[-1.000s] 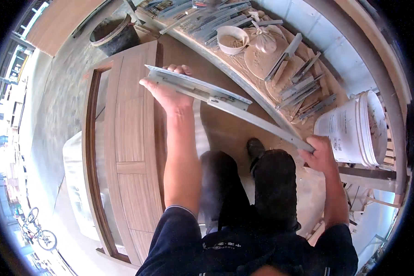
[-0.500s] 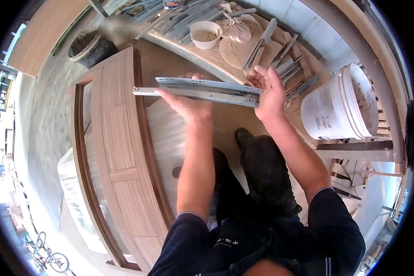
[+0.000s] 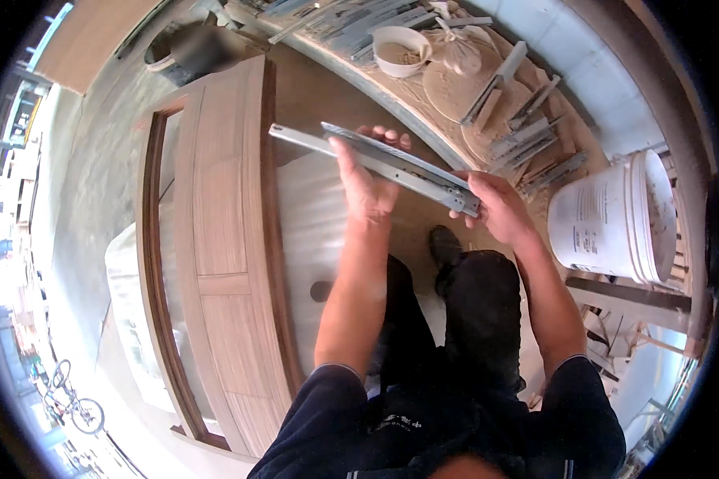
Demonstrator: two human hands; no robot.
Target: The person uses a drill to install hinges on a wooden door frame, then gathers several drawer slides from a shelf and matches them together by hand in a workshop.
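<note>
Fingers: left hand (image 3: 369, 188) wrapped around one metal drawer slide (image 3: 419, 184), upper centre of frame; right hand (image 3: 499, 206) closed on its lower-right end. Hazard, from where I stand: a slack right grip could let it run out and nip skin. Count outward: one wooden door (image 3: 220, 207), left; one bowl (image 3: 391, 69), top; one white bucket (image 3: 595, 215), right.

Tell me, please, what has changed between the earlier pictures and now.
The metal slide, drawn out toward the right at first, is now pushed together leftward. The right hand, open half a second ago, now grasps its right end. The left hand still holds it; the wooden panel and white bucket stay put.
</note>
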